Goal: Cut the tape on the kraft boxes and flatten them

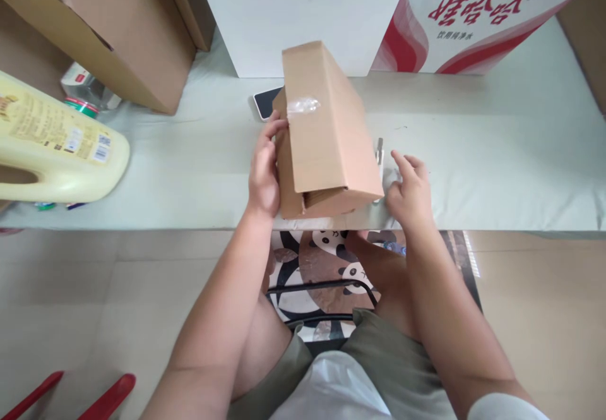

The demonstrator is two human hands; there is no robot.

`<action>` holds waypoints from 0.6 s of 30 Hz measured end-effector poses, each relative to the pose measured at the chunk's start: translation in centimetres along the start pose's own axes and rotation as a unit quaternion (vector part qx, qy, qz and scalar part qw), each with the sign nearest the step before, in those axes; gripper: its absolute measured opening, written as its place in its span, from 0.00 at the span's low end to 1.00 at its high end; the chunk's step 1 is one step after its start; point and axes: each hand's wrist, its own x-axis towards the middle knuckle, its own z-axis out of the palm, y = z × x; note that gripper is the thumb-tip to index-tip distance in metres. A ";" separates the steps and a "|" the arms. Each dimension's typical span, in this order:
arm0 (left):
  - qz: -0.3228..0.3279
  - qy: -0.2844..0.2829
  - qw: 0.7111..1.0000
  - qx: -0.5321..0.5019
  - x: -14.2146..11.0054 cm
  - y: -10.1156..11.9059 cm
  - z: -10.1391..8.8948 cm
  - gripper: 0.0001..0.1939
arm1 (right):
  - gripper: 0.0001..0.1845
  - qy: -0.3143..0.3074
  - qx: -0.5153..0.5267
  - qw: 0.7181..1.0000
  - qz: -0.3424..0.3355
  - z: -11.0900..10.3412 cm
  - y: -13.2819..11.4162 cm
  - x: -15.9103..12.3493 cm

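Apparently partway: cardboard box sat near table edge, tape on, near end gapped; left hand gripped its side, right hand, seemingly empty, hovered beside cutter.

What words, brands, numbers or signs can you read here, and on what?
"娃哈哈": white-and-red cardboard box.
"饮用纯净水": same box, underneath in grey.
Large plain white box: faint lettering, unreadable.
Pale-yellow plastic jug: print too small to read.
Clear plastic bottle: label too small to read.
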 end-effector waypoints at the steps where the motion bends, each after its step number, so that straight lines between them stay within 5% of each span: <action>1: -0.022 -0.007 0.999 -0.033 0.0 0.3 0.2 0.30 | 0.31 0.000 0.008 1.000 0.002 -0.1 -0.2 0.0; 6: -0.079 -0.037 0.991 -0.106 -0.1 2.1 0.8 0.31 | 0.21 -0.071 0.161 0.984 0.004 -0.2 -1.4 -0.4; 11: -0.121 0.026 0.985 -0.123 0.2 1.3 0.0 0.28 | 0.35 -0.097 0.437 0.894 -0.009 0.2 -2.3 -0.8; 15: -0.139 0.052 0.985 -0.092 0.3 0.5 -0.3 0.28 | 0.40 -0.106 0.469 0.874 -0.072 0.2 -2.9 -1.2; 18: -0.134 0.081 0.986 -0.047 0.1 0.5 -0.1 0.26 | 0.35 -0.103 0.439 0.890 -0.067 0.3 -2.8 -1.5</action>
